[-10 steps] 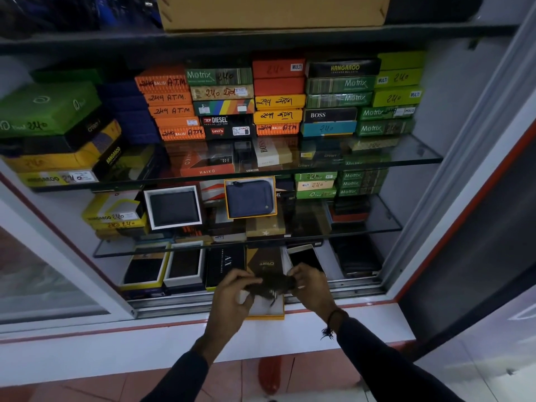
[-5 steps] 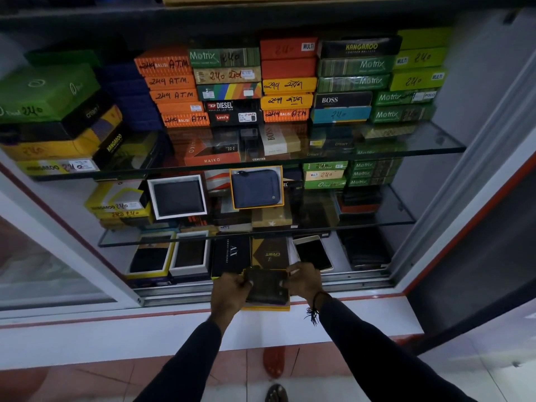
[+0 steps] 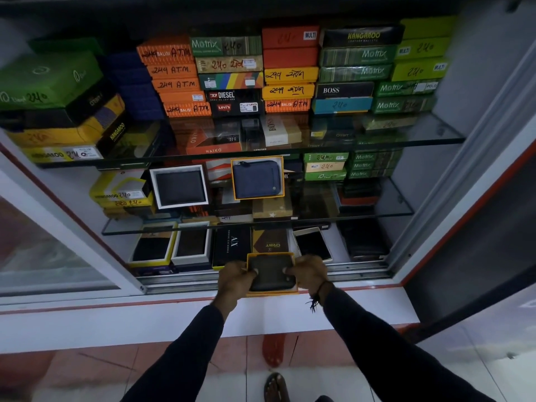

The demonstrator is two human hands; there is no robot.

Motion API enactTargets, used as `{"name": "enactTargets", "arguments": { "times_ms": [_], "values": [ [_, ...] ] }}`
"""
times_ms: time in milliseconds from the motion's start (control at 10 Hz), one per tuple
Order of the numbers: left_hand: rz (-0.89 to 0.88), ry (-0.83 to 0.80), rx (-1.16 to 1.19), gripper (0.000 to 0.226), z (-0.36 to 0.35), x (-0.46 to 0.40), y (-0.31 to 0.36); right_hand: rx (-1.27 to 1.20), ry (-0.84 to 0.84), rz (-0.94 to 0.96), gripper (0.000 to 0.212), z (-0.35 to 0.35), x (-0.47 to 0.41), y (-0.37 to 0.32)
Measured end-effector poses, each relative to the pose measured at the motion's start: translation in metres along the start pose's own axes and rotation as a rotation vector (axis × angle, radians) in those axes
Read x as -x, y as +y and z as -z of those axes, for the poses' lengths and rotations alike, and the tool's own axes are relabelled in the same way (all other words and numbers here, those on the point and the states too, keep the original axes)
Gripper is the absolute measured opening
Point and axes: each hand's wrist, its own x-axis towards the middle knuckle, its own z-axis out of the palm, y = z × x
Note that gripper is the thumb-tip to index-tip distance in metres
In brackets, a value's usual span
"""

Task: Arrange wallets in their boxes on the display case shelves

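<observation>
Item: dark wallet [image 3: 271, 272], lying in its yellow-edged box [image 3: 272, 254] at the case's front sill, 6 o'clock of the brown lid [image 3: 271, 240]. Left hand [image 3: 235, 278] and right hand [image 3: 309, 272] are pinching wallet and box at 9 and 3 o'clock, fingers [image 3: 251, 272] closed on them. Risk: box is overhanging the sliding-door track [image 3: 185, 281]; an uneven push is likely tipping it off.
</observation>
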Motion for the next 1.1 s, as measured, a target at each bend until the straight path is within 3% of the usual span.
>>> {"name": "enactTargets", "arguments": {
  "times_ms": [200, 300, 500, 700, 900, 1100],
  "values": [
    [-0.252, 0.076, 0.033, 0.018, -0.005, 0.031, 0.039, -0.073, 0.022, 0.093, 0.024, 0.062, 0.027, -0.03],
    [-0.388, 0.142, 0.011, 0.018, -0.003, 0.042, 0.069, -0.175, 0.13, 0.166, 0.036, 0.087, 0.037, -0.043],
    [-0.626, 0.334, -0.104, 0.015, 0.003, 0.026, 0.157, -0.208, 0.315, 0.353, 0.04, 0.121, 0.014, -0.109],
    [-0.515, 0.294, -0.197, 0.026, -0.021, -0.023, 0.214, -0.131, 0.454, 0.339, 0.038, 0.134, -0.026, -0.153],
    [-0.548, 0.304, -0.226, 0.02, -0.044, -0.052, 0.227, -0.039, 0.503, 0.376, 0.038, 0.142, -0.045, -0.16],
    [-0.55, 0.292, -0.191, 0.028, -0.048, -0.053, 0.216, -0.018, 0.513, 0.346, 0.028, 0.152, -0.053, -0.142]
  ]
}}
